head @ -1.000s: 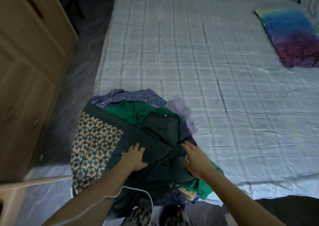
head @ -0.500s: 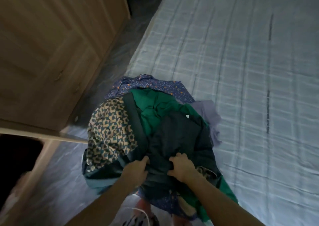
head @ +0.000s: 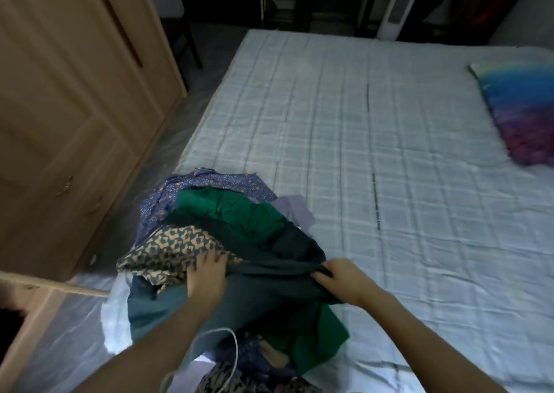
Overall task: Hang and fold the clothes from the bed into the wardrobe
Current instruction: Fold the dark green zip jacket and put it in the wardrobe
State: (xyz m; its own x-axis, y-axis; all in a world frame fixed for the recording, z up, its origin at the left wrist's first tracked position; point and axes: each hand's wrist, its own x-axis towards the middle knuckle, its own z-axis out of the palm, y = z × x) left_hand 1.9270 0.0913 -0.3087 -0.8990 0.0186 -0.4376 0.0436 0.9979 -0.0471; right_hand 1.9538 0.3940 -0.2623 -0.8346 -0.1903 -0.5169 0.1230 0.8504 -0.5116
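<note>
At the near corner of the pale checked bed (head: 374, 158), a dark teal cloth garment (head: 269, 275) is being gripped along its top edge by both hands, the left hand (head: 207, 278) curled into the fabric beside a tan-and-teal patterned piece (head: 177, 245), the right hand (head: 341, 278) pinching a bunched fold. It is seen lying on top of a loose heap with a bright green garment (head: 239, 212) and a blue floral cloth (head: 204, 179), the light wooden wardrobe (head: 69, 116) standing close on the left. If lifted now, neighbouring pieces could be dragged off the bed edge, since the layers look tangled and overhang it.
</note>
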